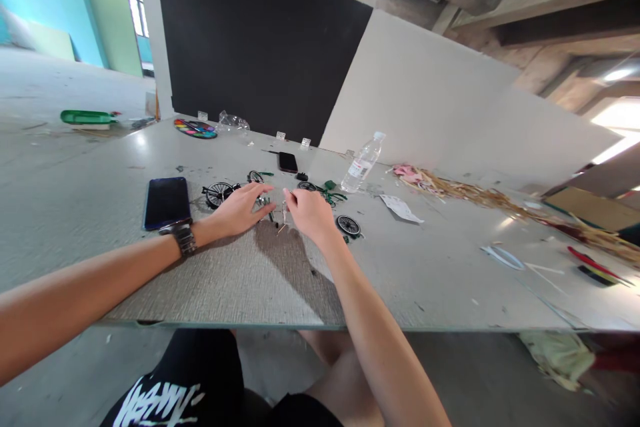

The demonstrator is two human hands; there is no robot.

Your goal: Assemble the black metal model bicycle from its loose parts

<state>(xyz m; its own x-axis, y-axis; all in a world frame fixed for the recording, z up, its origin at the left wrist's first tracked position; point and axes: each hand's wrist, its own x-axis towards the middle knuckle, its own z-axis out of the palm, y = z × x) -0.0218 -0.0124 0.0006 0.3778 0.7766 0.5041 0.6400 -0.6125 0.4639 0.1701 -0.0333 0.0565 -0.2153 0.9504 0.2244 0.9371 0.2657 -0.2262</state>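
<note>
Beside the phone [167, 202], the left hand [240, 208] lies flat over small model-bicycle parts [273, 212] (mostly hidden); the right hand [310, 212] has its grip pinched narrow, contents unclear.

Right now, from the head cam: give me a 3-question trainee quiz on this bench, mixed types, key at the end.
1. True or false: the phone lies on the right hand side of the table.
2. Multiple choice: what stands beyond the right hand? A) water bottle B) mug C) spray can
3. Fill in: the wrist behind the left hand wears a ____.

Key:
1. False; it lies left of the left hand.
2. A; the clear bottle stands near the back panel.
3. Watch. Both hands meet over small bike parts, with a wheel left of them and a second wheel to the right.
</note>
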